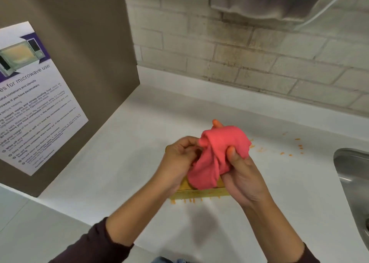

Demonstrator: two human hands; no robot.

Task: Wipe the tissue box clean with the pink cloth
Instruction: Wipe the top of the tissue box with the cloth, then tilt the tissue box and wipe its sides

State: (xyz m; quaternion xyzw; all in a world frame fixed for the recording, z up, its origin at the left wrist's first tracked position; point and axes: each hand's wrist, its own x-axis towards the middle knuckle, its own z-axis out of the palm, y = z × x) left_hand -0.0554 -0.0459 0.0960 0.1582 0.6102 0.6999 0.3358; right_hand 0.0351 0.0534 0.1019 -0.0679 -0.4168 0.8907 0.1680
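Observation:
A bunched pink cloth (217, 155) is held up between both hands above the white counter. My left hand (177, 159) pinches its left edge with closed fingers. My right hand (241, 175) grips its right side, thumb pressed on the fabric and fingertips showing behind the top. Under the hands lies a yellow tissue box (199, 194), mostly hidden; only its near edge and a corner by the left hand show. Orange smears mark that near edge.
Orange crumbs (289, 149) are scattered on the white counter (119, 163) to the right. A steel sink (353, 175) sits at the right edge. A brown panel with a microwave notice (36, 103) stands at left; a tiled wall runs behind.

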